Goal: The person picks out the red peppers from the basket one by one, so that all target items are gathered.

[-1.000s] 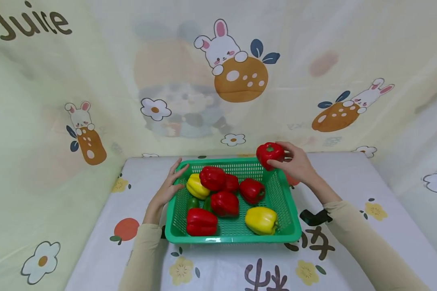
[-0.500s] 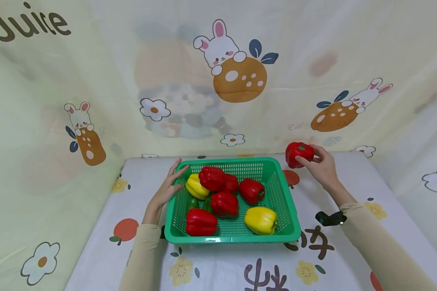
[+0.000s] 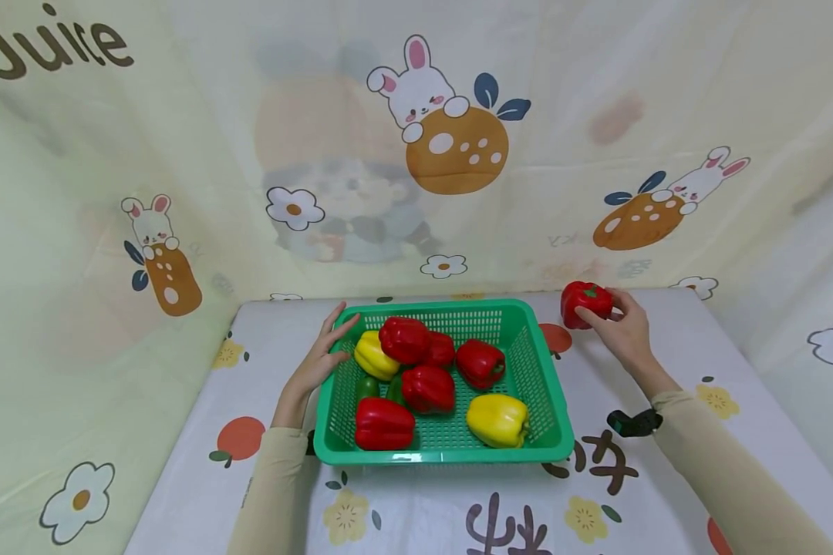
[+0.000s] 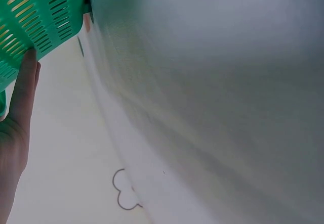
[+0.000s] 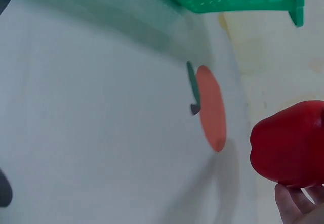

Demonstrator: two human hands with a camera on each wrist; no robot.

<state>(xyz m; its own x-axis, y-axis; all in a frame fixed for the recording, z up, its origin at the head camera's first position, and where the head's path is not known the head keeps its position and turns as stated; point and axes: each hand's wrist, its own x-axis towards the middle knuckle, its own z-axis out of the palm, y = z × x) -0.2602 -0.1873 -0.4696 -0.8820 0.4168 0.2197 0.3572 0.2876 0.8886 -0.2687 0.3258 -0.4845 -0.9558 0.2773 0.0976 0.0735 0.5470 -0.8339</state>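
Note:
In the head view my right hand holds a red bell pepper past the basket's far right corner. The right wrist view shows this bell pepper in the fingers, its shadow lying apart on the cloth. My left hand touches the left side of the green basket with extended fingers; in the left wrist view, fingers lie against its slotted wall. Inside are several red bell peppers, a yellow bell pepper at front right, another yellow one, and partly hidden green produce.
A printed cloth covers the table. Behind it hangs a curtain with rabbit and flower prints, close to the table's back edge. A black wrist strap sits at my right sleeve.
My right hand has carried the red bell pepper rightward, from over the basket's far right corner to outside it, then slightly down. The left hand and basket have stayed in place.

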